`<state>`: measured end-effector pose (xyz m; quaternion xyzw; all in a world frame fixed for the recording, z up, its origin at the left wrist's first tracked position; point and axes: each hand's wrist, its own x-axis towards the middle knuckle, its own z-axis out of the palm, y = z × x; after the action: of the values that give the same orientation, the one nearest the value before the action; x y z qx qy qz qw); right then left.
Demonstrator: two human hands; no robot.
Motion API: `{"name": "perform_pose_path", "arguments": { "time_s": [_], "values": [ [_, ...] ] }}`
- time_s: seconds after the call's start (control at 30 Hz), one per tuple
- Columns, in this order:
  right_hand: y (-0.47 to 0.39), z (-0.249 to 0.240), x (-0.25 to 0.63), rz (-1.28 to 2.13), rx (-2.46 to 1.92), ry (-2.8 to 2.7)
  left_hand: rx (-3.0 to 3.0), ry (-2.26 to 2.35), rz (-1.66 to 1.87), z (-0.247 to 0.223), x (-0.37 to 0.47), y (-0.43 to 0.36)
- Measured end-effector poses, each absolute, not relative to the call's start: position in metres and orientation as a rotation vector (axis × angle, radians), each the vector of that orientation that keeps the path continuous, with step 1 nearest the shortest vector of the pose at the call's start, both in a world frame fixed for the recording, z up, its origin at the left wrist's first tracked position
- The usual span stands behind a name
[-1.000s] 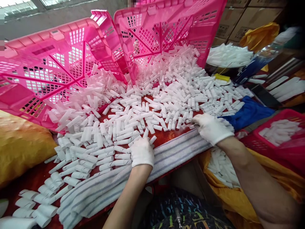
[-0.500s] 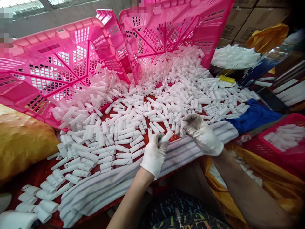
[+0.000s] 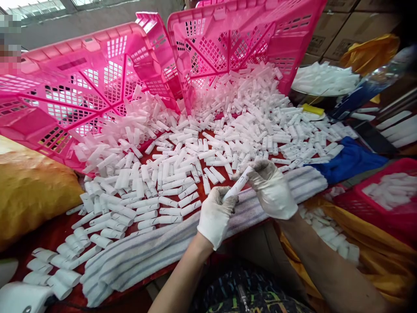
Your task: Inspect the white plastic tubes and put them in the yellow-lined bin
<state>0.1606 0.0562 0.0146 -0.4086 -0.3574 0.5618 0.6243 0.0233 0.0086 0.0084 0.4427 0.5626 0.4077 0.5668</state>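
Note:
My left hand (image 3: 216, 213), in a white glove with greyed fingertips, is closed on the lower end of a white plastic tube (image 3: 235, 188) that slants up to the right. My gloved right hand (image 3: 272, 187) pinches at its upper end; whether a second tube is in those fingers is hidden. Dark marks show on the tube. Both hands hover above a rolled, striped towel (image 3: 140, 256) along the table's front edge. Just beyond them, many loose white tubes (image 3: 176, 182) lie on the red tabletop (image 3: 195, 201), some in rows at the left.
Two tilted pink crates (image 3: 122, 82) spill tubes onto the table. A yellow sack (image 3: 35, 191) stands at the left. To the right are a blue cloth (image 3: 350, 158), a red basket (image 3: 350, 198) of white pieces and an orange-yellow sack (image 3: 374, 256) holding tubes.
My right hand has come left and closer to my left hand. The separate tubes in the two hands now line up end to end, slanting between them.

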Motion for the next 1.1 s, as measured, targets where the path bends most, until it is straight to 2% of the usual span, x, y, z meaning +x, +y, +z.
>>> {"name": "perform_pose_path", "arguments": {
  "time_s": [0.13,0.23,0.4,0.57,0.73,0.93,1.1],
  "values": [
    [0.053,0.002,0.158,1.252,-1.105,-0.883,1.336,1.620,1.104,0.004,0.023,0.008],
    [0.053,-0.003,0.161,1.232,-1.178,-0.948,1.392,1.665,1.132,0.000,0.023,0.008],
    [0.054,0.006,0.171,1.217,-1.072,-1.157,0.915,1.269,0.996,0.009,0.020,0.012],
    [0.048,0.008,0.187,1.257,-0.909,-1.289,0.350,0.629,0.658,0.016,0.008,0.014],
    [0.033,0.011,0.188,1.309,-0.977,-1.260,0.184,0.469,0.624,0.012,0.017,0.011],
    [0.015,0.008,0.169,1.328,-1.077,-1.037,0.569,0.858,0.856,0.014,0.047,0.000],
    [0.003,0.011,0.227,1.077,-1.477,-1.170,1.312,1.408,0.758,0.008,0.025,0.006]
  ]
}}
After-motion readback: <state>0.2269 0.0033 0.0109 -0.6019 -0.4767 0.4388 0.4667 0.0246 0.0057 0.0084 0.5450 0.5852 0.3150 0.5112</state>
